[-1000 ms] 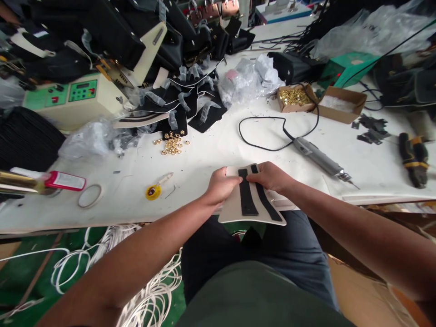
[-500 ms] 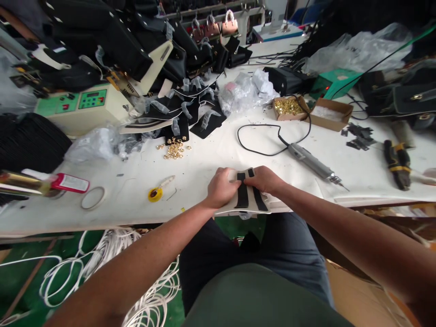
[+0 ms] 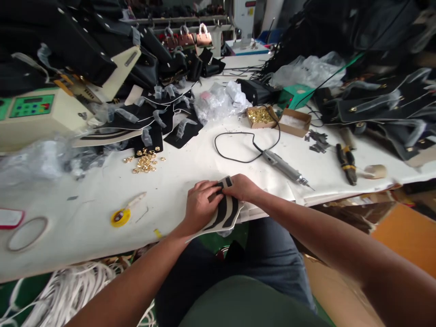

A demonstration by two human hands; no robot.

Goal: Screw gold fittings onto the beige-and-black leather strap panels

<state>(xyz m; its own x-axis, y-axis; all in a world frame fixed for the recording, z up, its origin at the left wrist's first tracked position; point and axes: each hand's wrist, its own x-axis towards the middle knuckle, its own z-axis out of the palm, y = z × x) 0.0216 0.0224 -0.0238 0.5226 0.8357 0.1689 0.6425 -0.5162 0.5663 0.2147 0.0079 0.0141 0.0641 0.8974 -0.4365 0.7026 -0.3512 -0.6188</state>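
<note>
A beige bag panel point(image 3: 233, 212) with black strips along it lies at the table's front edge, its near end curling out over the edge. My left hand point(image 3: 200, 204) is closed on the panel's left side, fingers bent over its top near the strips. On the far right corner, my right hand point(image 3: 240, 187) pinches the panel, its thumb close to the left fingertips. Part of the panel is hidden under both hands. To the right lies a grey electric screwdriver point(image 3: 284, 167) with a black cord. Small gold fittings point(image 3: 146, 161) are heaped on the left.
A yellow tape roll point(image 3: 120, 217) lies left of my hands. Pliers point(image 3: 346, 164) rest at the right. Behind stand a box of gold pieces point(image 3: 260, 117) and another cardboard box point(image 3: 294, 122). Black bag pieces point(image 3: 184, 131) and a beige machine point(image 3: 47, 113) occupy the back left.
The view has swung right, so the table things appear further left. My left hand has shifted its hold and spread over the panel's side. The panel now lies more slanted, its near end bent.
</note>
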